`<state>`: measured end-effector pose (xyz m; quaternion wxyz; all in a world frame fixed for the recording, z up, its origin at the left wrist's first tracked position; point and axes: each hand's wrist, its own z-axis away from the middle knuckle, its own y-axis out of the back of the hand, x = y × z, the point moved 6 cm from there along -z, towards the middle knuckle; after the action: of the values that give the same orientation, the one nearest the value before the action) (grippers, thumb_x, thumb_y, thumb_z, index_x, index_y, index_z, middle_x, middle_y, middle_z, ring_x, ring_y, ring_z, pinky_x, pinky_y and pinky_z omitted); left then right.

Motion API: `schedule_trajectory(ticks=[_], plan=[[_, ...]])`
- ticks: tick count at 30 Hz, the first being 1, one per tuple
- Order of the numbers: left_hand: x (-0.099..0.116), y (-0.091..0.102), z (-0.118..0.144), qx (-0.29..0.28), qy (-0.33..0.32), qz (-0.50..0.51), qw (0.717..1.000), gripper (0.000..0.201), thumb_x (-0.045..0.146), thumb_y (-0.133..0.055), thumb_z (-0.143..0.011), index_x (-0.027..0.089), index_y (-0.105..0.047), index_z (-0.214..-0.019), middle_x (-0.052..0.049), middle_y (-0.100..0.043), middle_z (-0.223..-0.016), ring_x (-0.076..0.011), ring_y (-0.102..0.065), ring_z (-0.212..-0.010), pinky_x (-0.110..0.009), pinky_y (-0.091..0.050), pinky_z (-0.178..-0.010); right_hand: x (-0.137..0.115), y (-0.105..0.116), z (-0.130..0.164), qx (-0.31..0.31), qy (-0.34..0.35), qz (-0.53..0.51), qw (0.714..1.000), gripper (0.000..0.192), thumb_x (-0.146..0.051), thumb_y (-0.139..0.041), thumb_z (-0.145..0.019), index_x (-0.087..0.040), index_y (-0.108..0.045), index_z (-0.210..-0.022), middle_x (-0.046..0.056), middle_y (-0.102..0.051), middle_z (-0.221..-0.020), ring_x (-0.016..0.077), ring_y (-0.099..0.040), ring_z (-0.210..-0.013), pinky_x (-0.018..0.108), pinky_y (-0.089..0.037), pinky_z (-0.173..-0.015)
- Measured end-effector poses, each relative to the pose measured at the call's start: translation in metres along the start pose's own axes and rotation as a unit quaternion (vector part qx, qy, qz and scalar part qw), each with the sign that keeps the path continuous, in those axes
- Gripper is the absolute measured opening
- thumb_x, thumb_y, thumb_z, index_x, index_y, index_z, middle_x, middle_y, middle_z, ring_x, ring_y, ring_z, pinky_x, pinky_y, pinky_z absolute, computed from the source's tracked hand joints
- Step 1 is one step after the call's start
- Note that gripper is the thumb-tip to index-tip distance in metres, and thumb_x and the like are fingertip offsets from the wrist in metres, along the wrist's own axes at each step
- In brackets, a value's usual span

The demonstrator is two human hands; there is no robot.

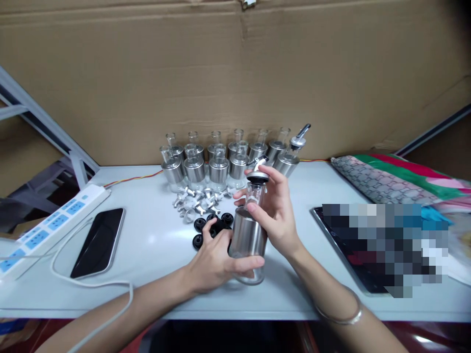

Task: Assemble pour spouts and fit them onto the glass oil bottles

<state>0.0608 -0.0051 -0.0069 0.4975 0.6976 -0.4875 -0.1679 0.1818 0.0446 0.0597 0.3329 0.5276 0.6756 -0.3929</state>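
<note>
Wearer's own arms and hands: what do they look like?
The left hand and right hand are ungloved; no sleeves show. A thin silver-coloured bangle circles the right forearm; the left forearm shows no jewellery. A white cable crosses the left forearm.

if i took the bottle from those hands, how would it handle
The bottle would probably feel rigid and perhaps heavy for its size, given its glass-looking neck. Its smooth, shiny metal sleeve could be slippery. Being tall and round, it might tip if pushed high, or roll on its side.
</note>
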Motion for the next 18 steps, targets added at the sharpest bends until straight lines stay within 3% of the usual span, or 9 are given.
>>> schedule_trajectory(ticks=[6, 9, 18], plan=[[0.0014, 0.0020, 0.0014, 0.031, -0.021, 0.006, 0.999, 0.026, 0.041, -0.048, -0.093, 0.045, -0.054, -0.119, 0.000, -0.061, -0.106, -0.0171, -0.053, -0.093, -0.050, -0.010, -0.106, 0.0054, 0.0001, -0.0025, 0.019, -0.051, -0.024, 0.998, 0.044, -0.029, -0.073, -0.073, -0.035, -0.047, -0.109, 0.002, -0.052, -0.129, 0.0201, -0.068, -0.086, 0.039, -0.058, -0.074], [-0.0005, -0.0004, 0.0020, 0.018, -0.007, 0.005, 1.000, 0.029, 0.043, -0.050, -0.092, 0.044, -0.053, -0.120, -0.002, -0.062, -0.105, -0.0177, -0.054, -0.092, -0.051, -0.014, -0.104, 0.0095, 0.0019, -0.0065, 0.005, -0.070, -0.046, 0.997, 0.042, -0.031, -0.075, -0.071, -0.034, -0.049, -0.104, 0.001, -0.055, -0.124, 0.0190, -0.068, -0.084, 0.041, -0.058, -0.078], [0.0018, -0.0007, 0.0017, -0.009, 0.001, 0.002, 1.000, 0.031, 0.041, -0.054, -0.090, 0.049, -0.052, -0.120, -0.001, -0.062, -0.105, -0.0173, -0.052, -0.094, -0.056, -0.012, -0.106, 0.0093, 0.0039, -0.0078, -0.012, -0.111, -0.084, 0.990, 0.033, -0.030, -0.078, -0.069, -0.028, -0.053, -0.090, -0.001, -0.064, -0.107, 0.0152, -0.069, -0.074, 0.034, -0.059, -0.065]])
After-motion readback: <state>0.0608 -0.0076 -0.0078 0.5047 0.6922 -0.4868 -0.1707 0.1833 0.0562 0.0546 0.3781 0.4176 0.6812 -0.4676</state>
